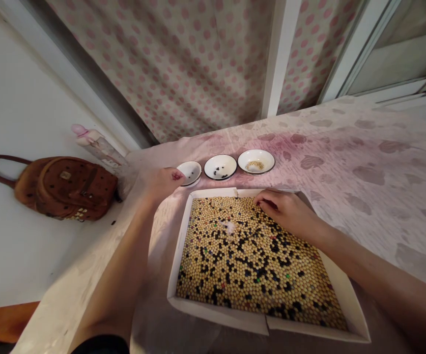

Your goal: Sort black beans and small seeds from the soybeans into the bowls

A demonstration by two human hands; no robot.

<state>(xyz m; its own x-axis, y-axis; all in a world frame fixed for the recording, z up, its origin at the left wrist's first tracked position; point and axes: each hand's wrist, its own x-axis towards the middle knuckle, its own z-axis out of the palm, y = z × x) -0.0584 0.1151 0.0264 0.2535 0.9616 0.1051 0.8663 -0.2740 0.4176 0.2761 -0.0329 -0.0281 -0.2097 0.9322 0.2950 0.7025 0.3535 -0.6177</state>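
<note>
A white shallow box lies in front of me, filled with yellow and black beans and a few coloured ones. My right hand rests on the beans at the box's far right corner, fingers curled and pinched together. My left hand hovers beyond the box's far left corner, beside the leftmost of three small white bowls, its fingers closed with something small and dark red at the tips. The middle bowl holds a few black beans. The right bowl holds yellow beans.
A pale cloth with a leaf pattern covers the table. A brown backpack lies on the white surface at the left. A pink-dotted curtain hangs behind the table. A window frame is at the upper right.
</note>
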